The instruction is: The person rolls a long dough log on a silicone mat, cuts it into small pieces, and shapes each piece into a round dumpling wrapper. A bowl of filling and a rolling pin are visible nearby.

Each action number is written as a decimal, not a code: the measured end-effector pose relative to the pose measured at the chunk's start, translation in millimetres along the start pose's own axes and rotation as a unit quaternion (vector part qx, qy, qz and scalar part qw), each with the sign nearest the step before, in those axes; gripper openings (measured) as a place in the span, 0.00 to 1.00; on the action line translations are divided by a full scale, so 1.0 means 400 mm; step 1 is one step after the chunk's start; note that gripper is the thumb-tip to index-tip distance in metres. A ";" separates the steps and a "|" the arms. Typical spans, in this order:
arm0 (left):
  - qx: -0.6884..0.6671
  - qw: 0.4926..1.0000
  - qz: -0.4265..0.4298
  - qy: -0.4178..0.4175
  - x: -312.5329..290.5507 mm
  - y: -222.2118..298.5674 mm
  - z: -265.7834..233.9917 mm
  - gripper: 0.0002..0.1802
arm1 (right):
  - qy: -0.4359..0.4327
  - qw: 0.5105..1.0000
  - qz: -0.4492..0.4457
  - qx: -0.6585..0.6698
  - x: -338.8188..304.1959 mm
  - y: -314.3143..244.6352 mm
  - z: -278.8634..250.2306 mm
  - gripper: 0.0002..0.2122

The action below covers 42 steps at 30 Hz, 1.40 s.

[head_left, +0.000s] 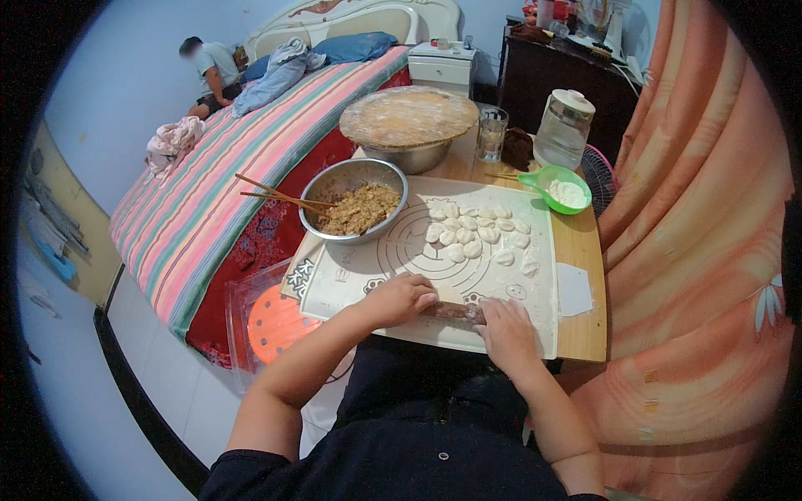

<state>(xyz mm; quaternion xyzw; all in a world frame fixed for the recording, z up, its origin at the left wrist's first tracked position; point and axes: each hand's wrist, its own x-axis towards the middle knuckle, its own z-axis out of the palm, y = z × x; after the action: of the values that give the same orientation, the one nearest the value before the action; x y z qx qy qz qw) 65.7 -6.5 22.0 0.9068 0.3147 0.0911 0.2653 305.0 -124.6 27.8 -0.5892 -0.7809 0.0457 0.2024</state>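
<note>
My left hand (pixel 401 299) and my right hand (pixel 510 336) are closed over the two ends of a short brown rolling pin (pixel 454 311). It lies crosswise near the front edge of a cream silicone mat (pixel 351 292). A pale patch, perhaps dough, shows just beyond the pin; its outline is unclear. Farther back on the mat rest several small, flattened pieces of white dough (pixel 472 249), dusted with flour. At the mat's far left corner stands a steel bowl (pixel 401 209) of brownish minced filling (pixel 363 209), with wooden chopsticks (pixel 280 199) leaning in it.
A floured round board (pixel 409 117) covers a metal basin (pixel 409 156) at the back. A glass (pixel 493 134), a water jug (pixel 565 129) and a green scoop of flour (pixel 555 190) stand at the right. Left is a striped bed (pixel 209 200) with a person (pixel 215 71) beyond.
</note>
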 end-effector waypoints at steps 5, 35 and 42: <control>0.090 0.987 -0.029 0.128 -0.029 -0.065 0.013 0.19 | -0.038 0.998 0.021 -0.040 0.074 0.006 0.063 0.26; 0.014 0.997 0.003 -0.072 0.069 -0.009 -0.011 0.20 | -0.005 1.000 -0.010 0.021 0.052 0.033 -0.024 0.16; 0.192 0.971 -0.037 0.134 0.002 -0.067 -0.002 0.24 | -0.045 0.998 0.004 -0.041 0.114 0.035 0.049 0.27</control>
<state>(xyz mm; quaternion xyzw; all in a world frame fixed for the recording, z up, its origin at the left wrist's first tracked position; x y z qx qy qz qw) 52.2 11.9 8.1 0.9080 0.3925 0.1398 0.0447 300.3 -74.2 17.6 -0.5977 -0.7879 0.0407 0.1423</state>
